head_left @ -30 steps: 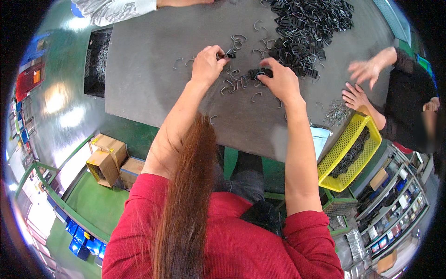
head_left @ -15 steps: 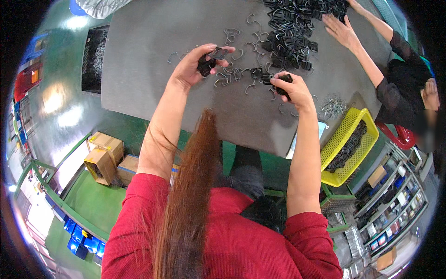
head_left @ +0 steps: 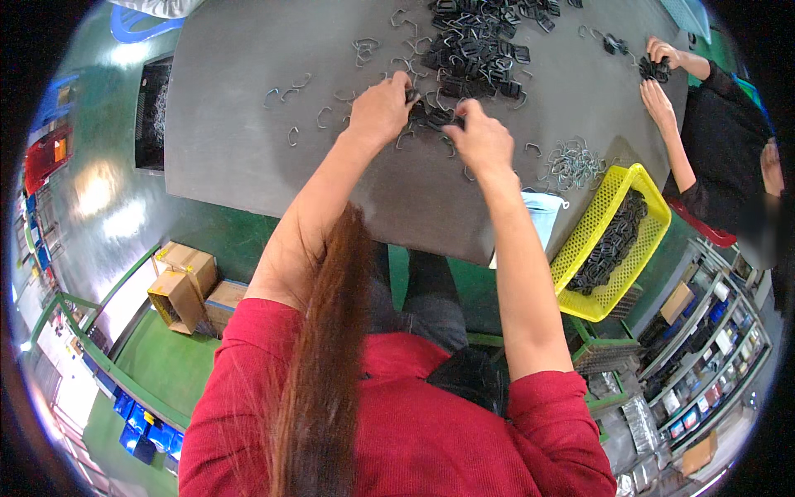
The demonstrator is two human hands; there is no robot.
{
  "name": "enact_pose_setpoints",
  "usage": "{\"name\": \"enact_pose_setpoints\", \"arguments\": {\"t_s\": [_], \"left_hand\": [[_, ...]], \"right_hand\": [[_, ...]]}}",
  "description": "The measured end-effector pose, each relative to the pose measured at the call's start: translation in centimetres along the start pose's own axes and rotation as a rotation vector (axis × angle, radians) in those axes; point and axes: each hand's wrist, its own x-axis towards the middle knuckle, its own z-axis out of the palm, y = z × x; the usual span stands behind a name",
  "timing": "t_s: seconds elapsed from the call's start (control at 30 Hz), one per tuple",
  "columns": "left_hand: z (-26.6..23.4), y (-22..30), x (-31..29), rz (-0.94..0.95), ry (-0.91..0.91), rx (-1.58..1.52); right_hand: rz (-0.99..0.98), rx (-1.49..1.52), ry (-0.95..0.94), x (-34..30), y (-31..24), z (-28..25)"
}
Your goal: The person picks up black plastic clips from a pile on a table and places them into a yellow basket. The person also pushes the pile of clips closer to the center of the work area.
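Note:
My left hand (head_left: 383, 109) is closed, with a small black plastic buckle (head_left: 412, 96) showing at its fingertips. Just to its right, my right hand (head_left: 484, 142) is curled with thumb and fingers together on a dark piece, mostly hidden and slightly blurred. Between the hands, several black buckles (head_left: 432, 118) lie on the grey table (head_left: 240, 157). Loose bent metal hooks (head_left: 364, 51) are scattered left of and around my hands. Beyond my fingers rises a large pile of black buckles with hooks (head_left: 472, 50).
A yellow basket (head_left: 566, 294) holding black pieces stands at the table's right edge. Near it are a heap of small metal hooks (head_left: 573, 164) and a light blue face mask (head_left: 542, 217). Across at the right, a co-worker's hands (head_left: 662, 56) handle black pieces. Cardboard boxes (head_left: 186, 269) sit lower left.
My hands have come closer together, and my left hand has turned over, palm down, toward the pieces. The co-worker's hands have moved from the pile to the table's right side. The view has shifted.

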Motion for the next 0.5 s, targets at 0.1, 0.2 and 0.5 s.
{"name": "enact_pose_setpoints", "arguments": {"t_s": [0.1,0.2,0.5], "left_hand": [[0.7,0.9,-0.5,0.031,-0.062,0.170],[-0.3,0.2,0.2,-0.034,-0.168,0.026],[-2.1,-1.0,-2.8,-0.222,-0.084,0.025]], "right_hand": [[0.064,-0.022,-0.049,1.6,-1.6,1.9],[0.104,0.092,-0.013,1.1,-0.7,1.2],[0.385,1.031,0.233,-6.7,15.2,-7.3]]}}
